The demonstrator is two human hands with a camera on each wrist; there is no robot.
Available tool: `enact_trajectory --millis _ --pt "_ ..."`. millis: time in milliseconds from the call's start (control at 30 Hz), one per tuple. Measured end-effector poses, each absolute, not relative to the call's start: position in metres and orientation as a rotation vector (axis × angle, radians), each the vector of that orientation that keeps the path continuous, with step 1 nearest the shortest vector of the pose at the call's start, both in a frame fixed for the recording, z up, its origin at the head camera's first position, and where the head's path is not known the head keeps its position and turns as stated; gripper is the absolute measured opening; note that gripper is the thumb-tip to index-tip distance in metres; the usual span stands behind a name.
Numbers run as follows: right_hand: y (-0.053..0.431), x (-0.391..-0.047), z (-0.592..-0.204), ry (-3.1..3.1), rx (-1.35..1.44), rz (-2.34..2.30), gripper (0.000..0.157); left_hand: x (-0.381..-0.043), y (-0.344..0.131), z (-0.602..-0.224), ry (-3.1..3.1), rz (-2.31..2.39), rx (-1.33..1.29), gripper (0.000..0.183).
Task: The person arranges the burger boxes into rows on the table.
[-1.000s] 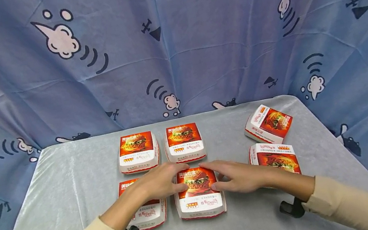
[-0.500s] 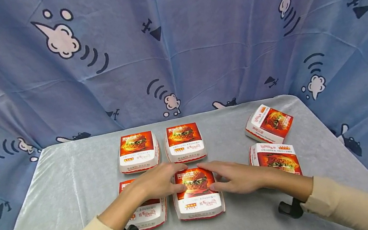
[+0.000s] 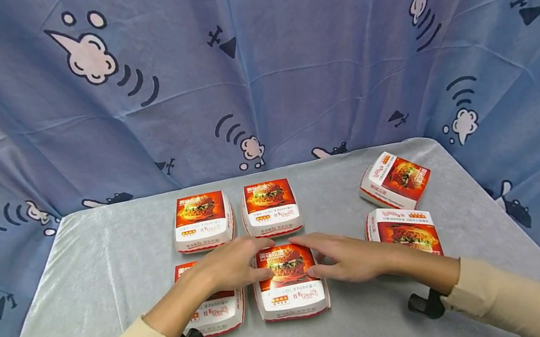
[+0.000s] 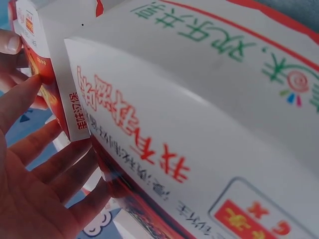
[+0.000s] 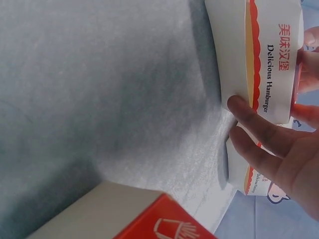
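Observation:
A white-and-red hamburger box (image 3: 293, 300) lies at the front middle of the table, its burger picture facing up. My left hand (image 3: 235, 265) reaches across the front-left hamburger box (image 3: 220, 316), its thumb on the middle box's top and its fingers along that box's left and far side. From the other side my right hand (image 3: 342, 255) touches the same box at its right edge. In the right wrist view, straight fingers (image 5: 264, 132) of that hand lie against the box's printed side. The left wrist view shows the left fingers (image 4: 65, 169) extended between the two front boxes.
Behind the front pair stand two more boxes, a back-left box (image 3: 201, 223) and a back-middle box (image 3: 270, 210). To the right are a tilted box (image 3: 395, 179) and another box (image 3: 407, 231), partly covered by the right forearm. A blue patterned curtain (image 3: 180, 88) hangs behind the cloth-covered table (image 3: 93, 302).
The front middle box has shifted slightly left, together with both hands, between the first and second frames. Since then the hands have kept nearly still on it.

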State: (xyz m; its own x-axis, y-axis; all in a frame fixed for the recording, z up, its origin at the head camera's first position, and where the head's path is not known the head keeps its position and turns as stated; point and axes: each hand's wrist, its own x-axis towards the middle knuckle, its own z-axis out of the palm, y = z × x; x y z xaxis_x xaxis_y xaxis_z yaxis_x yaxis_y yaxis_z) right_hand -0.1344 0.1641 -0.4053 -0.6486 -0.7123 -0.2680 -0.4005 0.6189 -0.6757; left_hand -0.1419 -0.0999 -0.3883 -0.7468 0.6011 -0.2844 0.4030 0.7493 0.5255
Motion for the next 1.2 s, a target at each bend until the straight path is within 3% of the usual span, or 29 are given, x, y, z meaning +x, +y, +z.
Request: enact_trajectory --millis 467,800,1200 --pt "0.173 -0.139 -0.394 2.326 -0.846 -0.83 0.069 -0.142 -0.099 -0.386 2.533 0.579 0.783 0.054" --pt "0.222 -0.153 -0.359 2.491 -0.763 -0.931 0.065 -0.139 -0.095 -0.379 2.628 0.725 0.843 0.052" --pt "0.286 -0.149 -0.357 2.619 -0.679 -0.971 0.052 -0.121 -0.057 -0.386 2.663 1.128 0.906 0.051"
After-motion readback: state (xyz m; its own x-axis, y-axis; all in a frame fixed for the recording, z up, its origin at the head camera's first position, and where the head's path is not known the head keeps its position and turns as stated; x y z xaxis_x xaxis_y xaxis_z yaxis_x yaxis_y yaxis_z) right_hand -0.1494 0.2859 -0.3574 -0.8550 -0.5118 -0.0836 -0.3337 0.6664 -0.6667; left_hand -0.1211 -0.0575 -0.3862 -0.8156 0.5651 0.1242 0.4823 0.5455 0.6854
